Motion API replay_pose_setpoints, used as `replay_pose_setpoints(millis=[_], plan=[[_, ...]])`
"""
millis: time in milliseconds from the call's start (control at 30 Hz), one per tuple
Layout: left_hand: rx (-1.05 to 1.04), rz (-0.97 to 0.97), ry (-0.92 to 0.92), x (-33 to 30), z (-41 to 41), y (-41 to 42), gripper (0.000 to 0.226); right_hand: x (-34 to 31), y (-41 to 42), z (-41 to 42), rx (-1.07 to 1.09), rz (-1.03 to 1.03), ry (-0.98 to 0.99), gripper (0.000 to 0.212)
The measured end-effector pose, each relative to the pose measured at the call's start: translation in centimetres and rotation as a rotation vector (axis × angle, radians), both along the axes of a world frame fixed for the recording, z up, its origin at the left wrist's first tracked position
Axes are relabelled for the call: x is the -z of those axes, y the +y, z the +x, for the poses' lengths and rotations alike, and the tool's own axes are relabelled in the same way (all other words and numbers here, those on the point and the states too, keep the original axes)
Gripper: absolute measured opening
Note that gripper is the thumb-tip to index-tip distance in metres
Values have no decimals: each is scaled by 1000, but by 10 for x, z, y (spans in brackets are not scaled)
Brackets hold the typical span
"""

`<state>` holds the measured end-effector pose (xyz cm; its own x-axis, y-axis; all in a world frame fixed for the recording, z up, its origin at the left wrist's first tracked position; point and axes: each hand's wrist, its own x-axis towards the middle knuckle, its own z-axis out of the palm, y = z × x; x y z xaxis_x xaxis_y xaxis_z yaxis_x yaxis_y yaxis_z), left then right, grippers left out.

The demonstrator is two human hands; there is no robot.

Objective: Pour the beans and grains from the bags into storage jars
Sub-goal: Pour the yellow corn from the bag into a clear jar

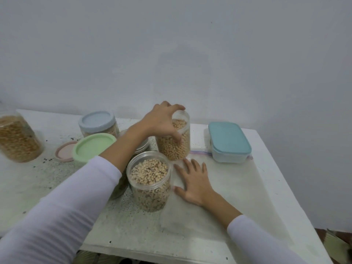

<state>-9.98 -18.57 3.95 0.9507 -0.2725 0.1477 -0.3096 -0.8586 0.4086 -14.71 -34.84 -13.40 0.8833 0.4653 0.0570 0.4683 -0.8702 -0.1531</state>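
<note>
Nearest on the white counter lies an empty clear zip bag, flat, with the right hand resting on it palm down, fingers straight and spread, holding nothing. Just to its left stands an open jar of black-eyed beans, filled almost to the rim, no lid on it; the left forearm in its white sleeve passes right beside that jar and partly hides a darker jar behind it.

Further back the left hand grips a second open jar of pale beans, thumb on its side, fingers curled over the rim, the jar tilted a little; I cannot tell whether its base touches the counter. Left of the arm sits a green lid on a container, a pink lid lying loose beside it, and a blue-lidded jar behind. Far left stands a jar of brown grains, blurred. To the right, on the bag's zip end, sits a box with a teal lid. Spilled specks dot the counter's left part.
</note>
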Motion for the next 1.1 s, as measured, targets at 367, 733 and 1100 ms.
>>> replay_pose_setpoints(millis=[367, 733, 1100], plan=[[-51, -22, 143, 49, 15, 0, 99, -2, 0, -3, 129, -1, -66, 109], [10, 210, 98, 52, 13, -1, 104, 3, 0, -8, 139, 101, -320, 54], [15, -155, -94, -19, -21, 14, 53, -95, 49, -8, 2, 536, -670, 24]])
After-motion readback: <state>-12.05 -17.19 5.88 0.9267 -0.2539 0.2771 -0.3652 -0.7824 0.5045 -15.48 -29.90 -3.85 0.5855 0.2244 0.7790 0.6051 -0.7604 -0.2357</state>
